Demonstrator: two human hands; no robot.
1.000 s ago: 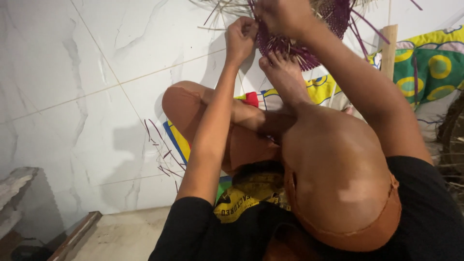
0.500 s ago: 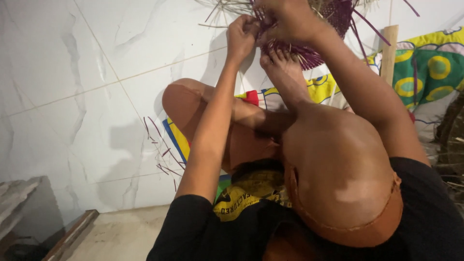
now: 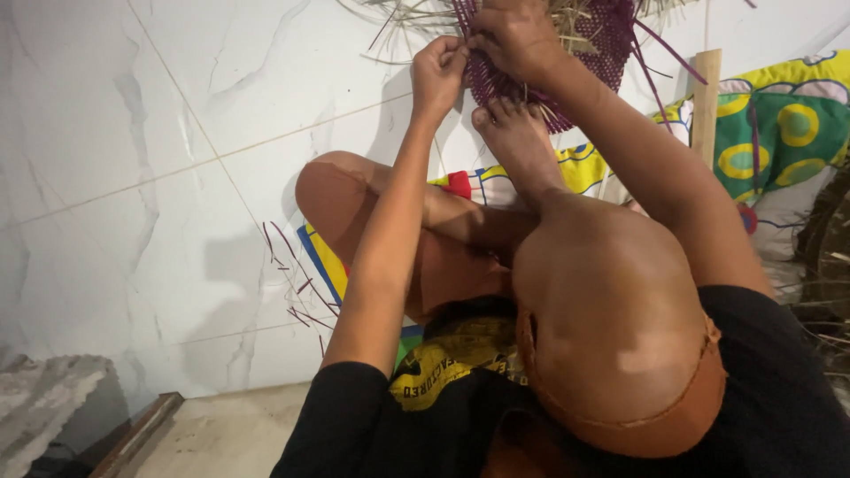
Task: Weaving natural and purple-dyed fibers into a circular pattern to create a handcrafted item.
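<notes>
**A:** What lies nearest the camera?

**B:** A raised knee in rust-brown shorts [image 3: 620, 354], then a bare foot [image 3: 518, 142] bracing the lower edge of a purple woven piece [image 3: 567, 53] at the top of the view.

**A:** And the hands?

**B:** The left hand [image 3: 438, 71] is clenched, pinching a purple strand at the weave's left edge. The right hand [image 3: 518, 35] grips the weave itself. Keeping the foot pressed firm would likely hold the strands taut. Beyond, a patterned cloth [image 3: 779, 124] lies on white tile [image 3: 133, 177].
</notes>
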